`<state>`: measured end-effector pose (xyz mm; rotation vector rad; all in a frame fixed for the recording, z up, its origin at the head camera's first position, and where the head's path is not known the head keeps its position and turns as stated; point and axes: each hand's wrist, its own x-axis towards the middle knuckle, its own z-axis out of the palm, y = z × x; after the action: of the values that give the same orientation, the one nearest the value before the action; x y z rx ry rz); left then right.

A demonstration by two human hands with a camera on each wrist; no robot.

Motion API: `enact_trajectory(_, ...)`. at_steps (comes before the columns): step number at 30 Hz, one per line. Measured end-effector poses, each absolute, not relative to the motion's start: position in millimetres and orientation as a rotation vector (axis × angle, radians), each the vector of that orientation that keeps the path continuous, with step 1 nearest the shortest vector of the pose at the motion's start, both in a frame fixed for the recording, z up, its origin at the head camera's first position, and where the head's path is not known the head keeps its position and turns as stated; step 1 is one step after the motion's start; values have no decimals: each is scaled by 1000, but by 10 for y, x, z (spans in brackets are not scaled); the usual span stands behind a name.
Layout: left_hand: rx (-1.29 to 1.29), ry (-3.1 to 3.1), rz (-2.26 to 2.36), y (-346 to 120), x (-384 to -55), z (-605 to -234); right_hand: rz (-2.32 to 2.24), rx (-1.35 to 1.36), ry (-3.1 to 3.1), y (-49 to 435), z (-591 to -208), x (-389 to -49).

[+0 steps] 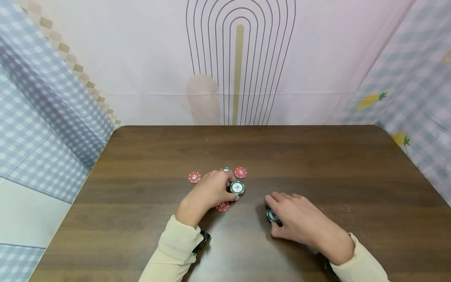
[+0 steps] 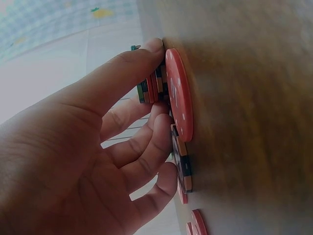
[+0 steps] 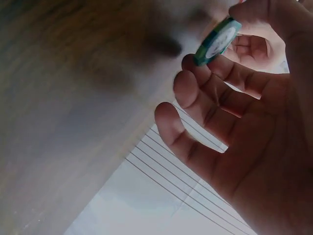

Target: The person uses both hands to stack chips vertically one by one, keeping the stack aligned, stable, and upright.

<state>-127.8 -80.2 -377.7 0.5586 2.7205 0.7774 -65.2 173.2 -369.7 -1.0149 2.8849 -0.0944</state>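
My left hand [image 1: 210,190] grips a short stack of poker chips [image 1: 237,187] between thumb and fingers, with a green 20 chip on top. The left wrist view shows green and red edges in that stack [image 2: 150,90]. Beside it lie a red chip [image 2: 180,98] under the thumb and a dark-edged chip [image 2: 182,161] by the fingertips. To the right, my right hand [image 1: 299,219] pinches a green chip [image 1: 273,216] by its rim. The right wrist view has this chip [image 3: 217,41] tilted between thumb and fingertip, the other fingers loosely bent.
Loose red chips [image 1: 240,172] [image 1: 194,177] lie on the brown wooden table [image 1: 317,156] behind and left of the stack, with a green chip [image 1: 226,169] between them. Another red chip [image 1: 222,206] sits in front, partly under the left hand. Patterned cloth [image 1: 151,58] hangs along the table's back and sides.
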Motion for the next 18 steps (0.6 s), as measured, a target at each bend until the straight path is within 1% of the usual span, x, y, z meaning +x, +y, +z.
enact_trajectory(10,541,2713,819,-816,-1268,-3765,-75,-1140,3044,1679,-3648,-692)
enact_trajectory(18,546,2709,829,-800,-1262,-3776,-144,-1183,3071,1584,-3613,-796)
